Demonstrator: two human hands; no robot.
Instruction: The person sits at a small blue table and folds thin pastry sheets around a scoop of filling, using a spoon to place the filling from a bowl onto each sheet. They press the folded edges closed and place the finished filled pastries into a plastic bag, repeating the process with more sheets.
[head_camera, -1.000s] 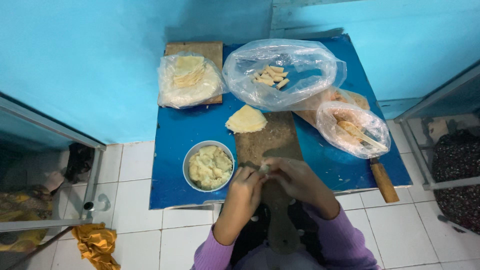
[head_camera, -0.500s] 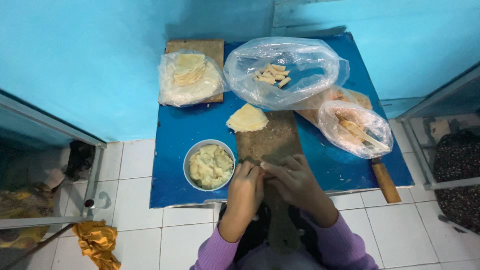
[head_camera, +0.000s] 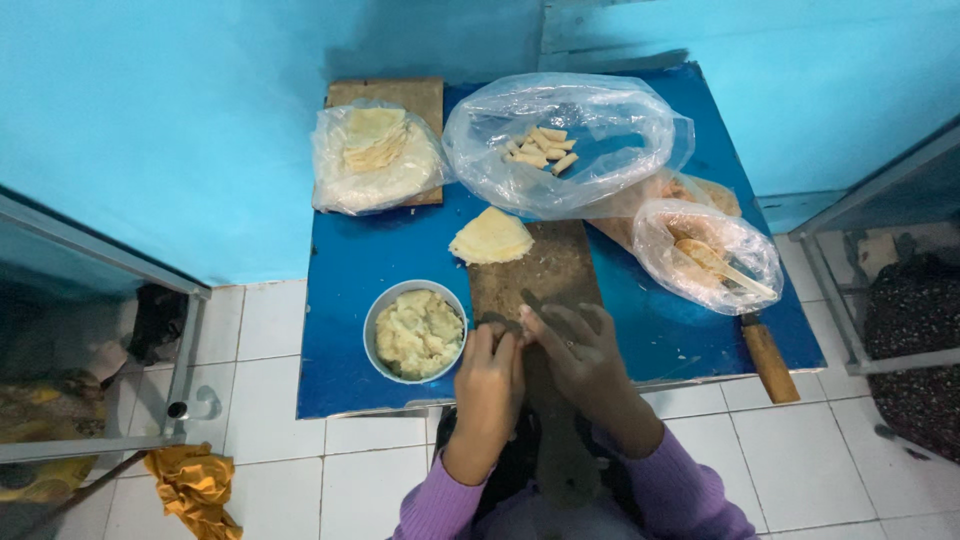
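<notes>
Both hands pinch a small piece over the wooden board at the bench's near edge.

The left hand (head_camera: 490, 365) and right hand (head_camera: 575, 350) close together on something small, possibly dough, hidden by fingers. On the blue bench (head_camera: 345, 270): 3 clear plastic bags (head_camera: 600, 160) along the far edge and right side, a filling bowl (head_camera: 416, 331) near-left.

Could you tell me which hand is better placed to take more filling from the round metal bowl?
Probably the left hand: it sits right beside the round metal bowl of pale mashed filling, while the right hand is farther away.
</notes>
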